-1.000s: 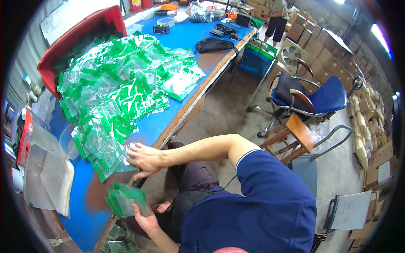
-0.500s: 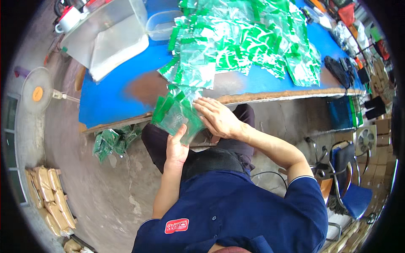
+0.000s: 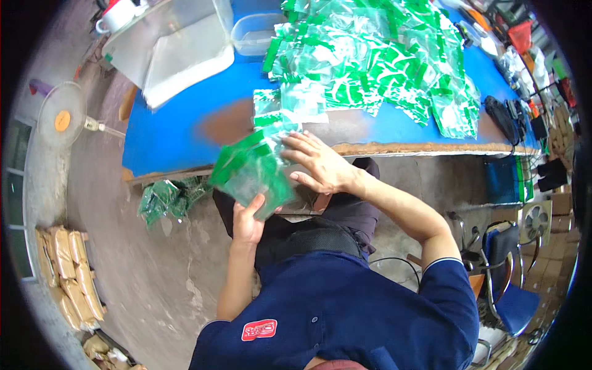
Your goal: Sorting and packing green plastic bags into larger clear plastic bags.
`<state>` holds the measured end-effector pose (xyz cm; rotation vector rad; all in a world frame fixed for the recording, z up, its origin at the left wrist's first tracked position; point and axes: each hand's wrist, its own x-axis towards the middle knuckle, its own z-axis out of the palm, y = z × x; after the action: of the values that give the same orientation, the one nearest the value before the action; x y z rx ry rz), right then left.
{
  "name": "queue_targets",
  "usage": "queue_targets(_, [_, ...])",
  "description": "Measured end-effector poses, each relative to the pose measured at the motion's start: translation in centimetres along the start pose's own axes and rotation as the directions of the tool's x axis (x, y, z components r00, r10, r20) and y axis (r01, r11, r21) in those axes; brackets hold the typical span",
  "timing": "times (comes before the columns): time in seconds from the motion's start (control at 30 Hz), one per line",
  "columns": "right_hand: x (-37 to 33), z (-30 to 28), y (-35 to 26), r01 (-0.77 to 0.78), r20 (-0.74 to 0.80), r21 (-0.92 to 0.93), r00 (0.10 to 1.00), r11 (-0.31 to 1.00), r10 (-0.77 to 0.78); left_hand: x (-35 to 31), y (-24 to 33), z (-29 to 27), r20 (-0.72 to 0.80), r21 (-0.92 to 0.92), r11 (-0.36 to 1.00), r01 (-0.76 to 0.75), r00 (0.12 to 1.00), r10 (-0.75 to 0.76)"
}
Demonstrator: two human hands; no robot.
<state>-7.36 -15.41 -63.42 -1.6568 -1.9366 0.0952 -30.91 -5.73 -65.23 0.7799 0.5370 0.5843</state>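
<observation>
A stack of green-and-clear plastic bags (image 3: 246, 176) is gripped at its lower edge by my left hand (image 3: 249, 219), thumb on top, in front of the table edge. My right hand (image 3: 317, 163) is at the stack's upper right, fingers stretched out and slightly spread, by a bag at the table edge; I cannot tell whether it touches. Just beyond, two loose bags (image 3: 290, 105) lie on the table. Behind them spreads a large pile of similar bags (image 3: 376, 61), overlapping and shiny.
The blue table (image 3: 166, 139) has a worn brown front edge. On its left stand a large clear bin (image 3: 191, 58) and a small clear tub (image 3: 256, 37). More green bags (image 3: 166, 200) hang below the left side. A fan (image 3: 61, 120) stands left; a chair (image 3: 515, 302) is at right.
My left hand and the bag stack have shifted slightly left and down. My right hand's fingers have spread more. The whole view has also shifted a little.
</observation>
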Motion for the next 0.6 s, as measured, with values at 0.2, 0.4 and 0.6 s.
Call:
queue_targets(0.2, [2.4, 0.7, -0.7, -0.178, 0.129, 0.53, 0.983, 0.829, 0.128, 0.9, -0.5, -0.7, -0.041, -0.014, 0.998, 0.056, 0.998, -0.057])
queue_targets(0.4, [3.9, 3.3, -0.2, 0.051, -0.113, -0.135, 0.991, 0.99, -0.066, 1.8, 1.3, -5.4, -0.086, -0.13, 0.992, -0.001, 0.996, -0.01])
queue_targets(0.6, [3.9, 0.5, -1.4, -0.111, -0.045, 0.255, 0.991, 0.96, 0.127, 2.2, 0.5, -4.9, -0.039, -0.151, 0.987, 0.05, 0.998, -0.057])
